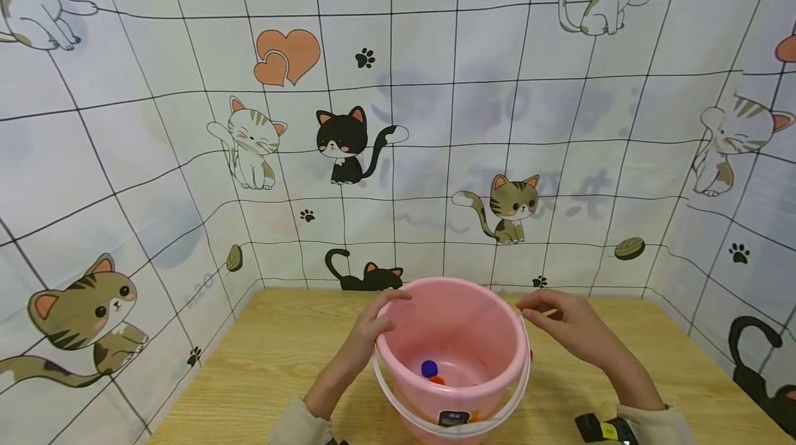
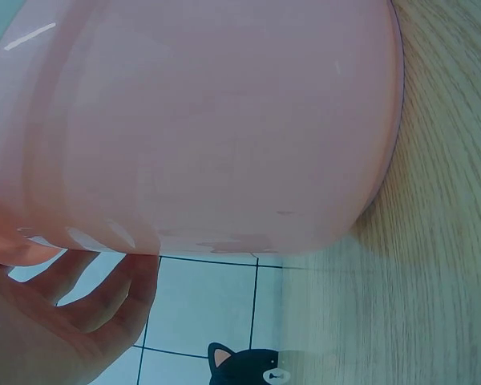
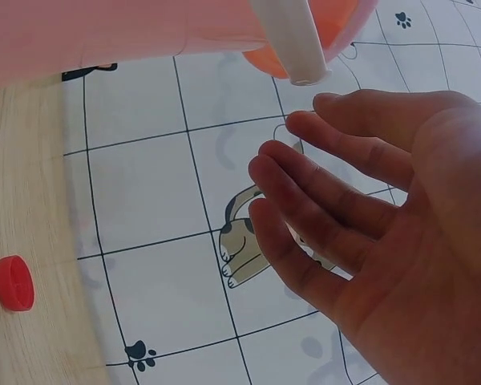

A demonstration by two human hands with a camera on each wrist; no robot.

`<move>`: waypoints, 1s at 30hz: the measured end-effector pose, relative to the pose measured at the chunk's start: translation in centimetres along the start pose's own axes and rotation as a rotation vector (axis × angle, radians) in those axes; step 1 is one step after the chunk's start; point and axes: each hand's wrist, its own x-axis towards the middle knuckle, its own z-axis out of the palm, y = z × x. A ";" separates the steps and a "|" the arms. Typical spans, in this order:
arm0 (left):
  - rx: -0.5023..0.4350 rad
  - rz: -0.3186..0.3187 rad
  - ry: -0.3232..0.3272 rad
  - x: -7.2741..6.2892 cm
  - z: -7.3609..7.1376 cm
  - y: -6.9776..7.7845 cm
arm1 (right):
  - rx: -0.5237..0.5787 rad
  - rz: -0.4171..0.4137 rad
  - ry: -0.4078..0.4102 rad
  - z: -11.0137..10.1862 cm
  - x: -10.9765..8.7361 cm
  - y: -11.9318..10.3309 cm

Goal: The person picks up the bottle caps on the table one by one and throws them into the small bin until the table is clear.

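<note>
A pink plastic bucket (image 1: 429, 400) stands upright on the table with its white handle (image 1: 394, 400) hanging down at the front. My left hand (image 1: 363, 331) grips the bucket's left rim, and in the left wrist view its fingers lie against the outer wall. Beside the right rim is my right hand (image 1: 572, 324), its fingers loosely bent and holding nothing; the right wrist view has them just short of the handle's end (image 3: 297, 48). Inside the bucket lie a blue cap (image 1: 429, 368) and an orange-red piece (image 1: 437, 381), partly hidden by the front wall.
A red bottle cap (image 3: 14, 282) lies on the wooden table (image 1: 280, 362) to the right of the bucket, mostly hidden from the head view. A white cloth wall (image 1: 423, 224) with cat prints encloses the table at the back and sides.
</note>
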 end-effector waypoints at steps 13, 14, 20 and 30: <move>-0.002 0.001 0.009 0.1 0.0 -0.1 | 0.013 0.000 -0.028 0.2 0.0 0.0; -0.002 -0.002 0.012 0.1 0.0 0.0 | 0.011 0.002 -0.027 0.2 0.0 0.0; 0.000 -0.005 0.016 0.1 0.1 0.2 | 0.013 0.002 -0.033 0.2 0.1 -0.2; -0.002 0.018 0.003 0.1 0.0 0.0 | 0.036 0.002 -0.044 0.3 0.0 -0.1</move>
